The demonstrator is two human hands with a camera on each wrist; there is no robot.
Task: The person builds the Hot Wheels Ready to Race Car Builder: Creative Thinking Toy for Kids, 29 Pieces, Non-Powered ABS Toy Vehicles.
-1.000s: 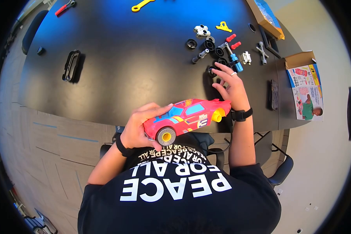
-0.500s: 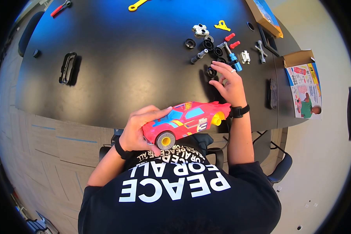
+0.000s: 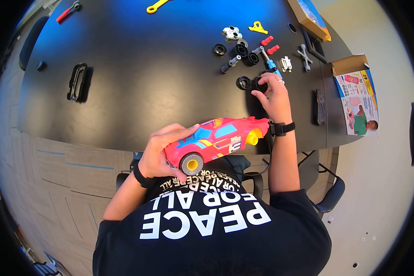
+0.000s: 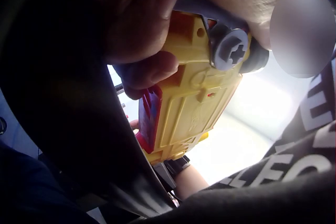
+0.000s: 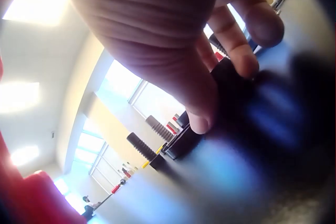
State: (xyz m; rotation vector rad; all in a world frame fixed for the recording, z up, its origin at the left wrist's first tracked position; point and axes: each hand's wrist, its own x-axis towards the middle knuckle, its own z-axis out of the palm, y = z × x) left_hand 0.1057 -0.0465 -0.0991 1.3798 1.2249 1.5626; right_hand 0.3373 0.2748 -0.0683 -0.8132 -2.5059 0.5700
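Left grip (image 3: pixel 158 152): holding toy car (image 3: pixel 216 140)
Right grip (image 3: pixel 277 99): pinching black wheel (image 3: pixel 257 84)
Tabletop (image 3: pixel 161 83): second wheel (image 3: pixel 244 83) beside the first

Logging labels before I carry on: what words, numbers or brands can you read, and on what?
"PEACE FOR ALL": black shirt, repeated, upside down in the head view.
Probably "3": side of the red toy car; lettering above it too small to read.
Open box with pictures: print too small to read.
Yellow underside: raised marks, too blurred to read.

Rings (image 3: pixel 253 58) lie on the table (image 3: pixel 161 78) beyond the car (image 3: pixel 216 141).
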